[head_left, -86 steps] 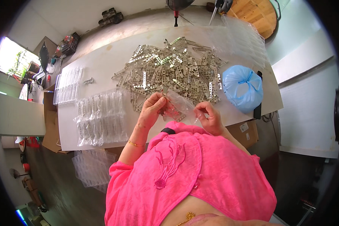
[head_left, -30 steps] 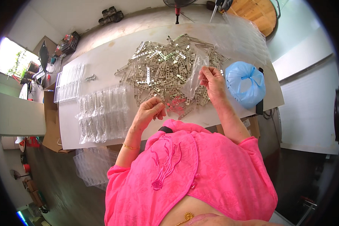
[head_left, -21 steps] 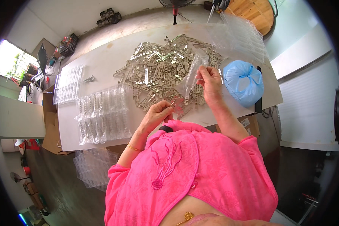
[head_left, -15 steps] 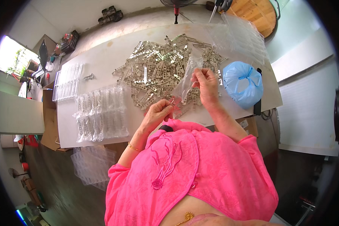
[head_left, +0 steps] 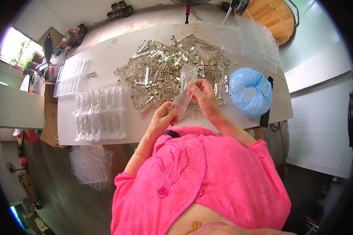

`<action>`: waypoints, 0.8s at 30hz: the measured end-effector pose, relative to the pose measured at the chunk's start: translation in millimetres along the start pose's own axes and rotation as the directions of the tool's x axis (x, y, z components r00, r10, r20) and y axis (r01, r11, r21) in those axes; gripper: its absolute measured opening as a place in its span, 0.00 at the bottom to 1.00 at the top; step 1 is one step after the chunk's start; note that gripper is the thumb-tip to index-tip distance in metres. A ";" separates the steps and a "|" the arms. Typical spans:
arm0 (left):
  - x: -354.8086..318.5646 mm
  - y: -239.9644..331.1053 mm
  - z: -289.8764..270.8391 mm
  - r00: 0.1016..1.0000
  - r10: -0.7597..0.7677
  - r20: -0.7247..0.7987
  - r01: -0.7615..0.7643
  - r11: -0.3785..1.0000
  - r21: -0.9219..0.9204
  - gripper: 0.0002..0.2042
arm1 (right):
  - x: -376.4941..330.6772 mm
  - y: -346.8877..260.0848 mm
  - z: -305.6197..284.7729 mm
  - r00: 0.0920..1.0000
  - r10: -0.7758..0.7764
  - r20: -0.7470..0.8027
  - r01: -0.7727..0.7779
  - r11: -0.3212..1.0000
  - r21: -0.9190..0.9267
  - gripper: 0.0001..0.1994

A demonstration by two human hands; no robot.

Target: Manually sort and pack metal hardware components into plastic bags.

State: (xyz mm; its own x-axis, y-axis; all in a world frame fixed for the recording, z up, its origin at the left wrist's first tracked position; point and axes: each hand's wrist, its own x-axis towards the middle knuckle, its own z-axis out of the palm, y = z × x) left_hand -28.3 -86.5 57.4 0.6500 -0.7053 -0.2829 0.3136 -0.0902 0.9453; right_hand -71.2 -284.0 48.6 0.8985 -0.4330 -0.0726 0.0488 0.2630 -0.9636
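Observation:
Both of my hands meet over the near edge of a pile of shiny metal strips with punched holes (head_left: pixel 151 72). Between them stretches a narrow clear plastic bag (head_left: pixel 186 80), tilted with its far end over the pile. My left hand (head_left: pixel 161 119) is closed, pinching the near end of the bag between thumb and fingers. Farther up, my right hand (head_left: pixel 204 98) grips the bag's right side with thumb and fingertips. Whether a metal strip lies inside the bag is hard to tell through the wrinkled plastic.
Filled clear packets (head_left: pixel 100 113) lie in rows on the table's left, near clear plastic trays (head_left: pixel 70 78) and a few small metal pieces (head_left: pixel 91 74). A tied blue plastic bag (head_left: pixel 250 94) sits at right. More clear trays (head_left: pixel 259 43) are stacked at the far right corner.
My right hand has come left and nearer with the bag, toward my left hand. The bag's near end is now at my left fingers. The view has shifted slightly.

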 end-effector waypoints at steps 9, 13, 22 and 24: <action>9.0 -31.6 5.2 0.998 0.056 -0.011 -0.056 0.998 0.017 0.08 | -12.8 17.3 -12.6 0.902 0.267 0.338 -0.231 0.963 -0.141 0.11; 1.0 -30.0 4.3 0.998 -0.067 -0.008 0.067 0.993 0.093 0.09 | -18.1 25.7 -8.4 0.888 0.277 0.368 -0.236 0.960 -0.151 0.11; -14.4 -16.7 -19.8 0.998 -0.027 0.057 0.027 1.000 -0.002 0.23 | -29.7 26.1 25.2 0.827 0.323 0.459 -0.263 0.945 -0.192 0.11; -15.0 -25.9 -29.1 0.999 -0.037 0.039 0.038 0.999 -0.014 0.24 | -32.8 26.5 34.2 0.829 0.328 0.452 -0.252 0.942 -0.220 0.11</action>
State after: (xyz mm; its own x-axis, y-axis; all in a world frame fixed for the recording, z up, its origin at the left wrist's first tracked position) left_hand -26.1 -53.2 32.4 0.6106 -0.7282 -0.3113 0.3474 -0.1070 0.9316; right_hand -84.5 -233.3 34.2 0.9586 0.1170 -0.2596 -0.2766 0.1672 -0.9463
